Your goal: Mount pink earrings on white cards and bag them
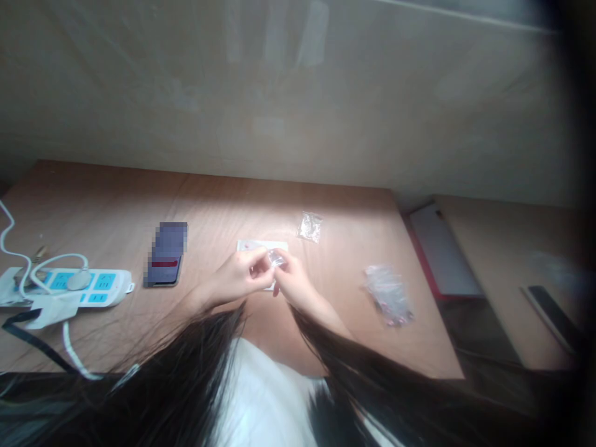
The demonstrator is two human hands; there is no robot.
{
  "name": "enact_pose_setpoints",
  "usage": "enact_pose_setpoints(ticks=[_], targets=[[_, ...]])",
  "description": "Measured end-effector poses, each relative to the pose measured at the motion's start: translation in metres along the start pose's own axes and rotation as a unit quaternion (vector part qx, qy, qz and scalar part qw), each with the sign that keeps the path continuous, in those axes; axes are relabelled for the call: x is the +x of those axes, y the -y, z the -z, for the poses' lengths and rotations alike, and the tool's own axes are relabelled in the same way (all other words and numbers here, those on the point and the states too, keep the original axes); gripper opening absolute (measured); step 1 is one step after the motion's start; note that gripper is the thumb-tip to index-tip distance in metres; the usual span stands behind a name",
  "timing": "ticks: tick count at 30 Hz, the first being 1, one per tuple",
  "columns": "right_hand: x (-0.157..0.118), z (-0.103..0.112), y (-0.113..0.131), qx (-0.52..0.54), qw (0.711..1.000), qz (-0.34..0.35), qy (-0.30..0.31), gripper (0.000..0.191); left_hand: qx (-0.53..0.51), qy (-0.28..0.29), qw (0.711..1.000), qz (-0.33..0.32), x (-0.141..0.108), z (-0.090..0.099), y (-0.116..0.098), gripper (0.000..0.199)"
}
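Our left hand (237, 277) and right hand (292, 280) pinch a small clear packet (278, 258) between their fingertips, close together, just above a white card (254, 246) toward the middle of the table (223, 202).

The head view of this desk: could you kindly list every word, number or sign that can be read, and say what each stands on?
White card: pink marks, too small to read.
Blue-panelled power strip: markings too blurred to read.
Phone: screen pixelated, nothing readable.

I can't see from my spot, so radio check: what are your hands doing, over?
Left hand and right hand pinching small clear plastic packet. White card below. Long dark hair hanging near, not covering hands.
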State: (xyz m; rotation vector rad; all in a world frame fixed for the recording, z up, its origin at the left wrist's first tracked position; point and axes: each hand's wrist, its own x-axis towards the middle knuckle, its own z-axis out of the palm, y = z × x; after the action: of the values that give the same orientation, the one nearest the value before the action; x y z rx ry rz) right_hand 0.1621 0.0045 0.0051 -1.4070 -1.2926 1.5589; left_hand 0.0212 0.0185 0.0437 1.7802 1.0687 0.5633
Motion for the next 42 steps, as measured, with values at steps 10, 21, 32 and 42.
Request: enact_pose_setpoints(ticks=[10,21,32,42], targets=[[0.020,-0.005,-0.040,0.182,0.965,-0.071,0.175,0.027,-0.288,-0.067,0.938,0.182,-0.032,-0.003,0.073,0.034],[0.024,-0.019,-0.067,0.001,0.997,-0.065,-0.038,0.030,-0.259,-0.128,0.923,0.254,-0.044,-0.006,0.117,0.024],[0.036,-0.025,-0.081,-0.115,0.992,-0.033,-0.049,0.025,-0.255,-0.125,0.926,0.249,-0.039,-0.008,0.118,0.023],[0.042,-0.022,-0.086,-0.035,0.998,-0.057,-0.018,0.022,-0.198,-0.143,0.935,0.256,-0.034,-0.002,0.116,0.027]])
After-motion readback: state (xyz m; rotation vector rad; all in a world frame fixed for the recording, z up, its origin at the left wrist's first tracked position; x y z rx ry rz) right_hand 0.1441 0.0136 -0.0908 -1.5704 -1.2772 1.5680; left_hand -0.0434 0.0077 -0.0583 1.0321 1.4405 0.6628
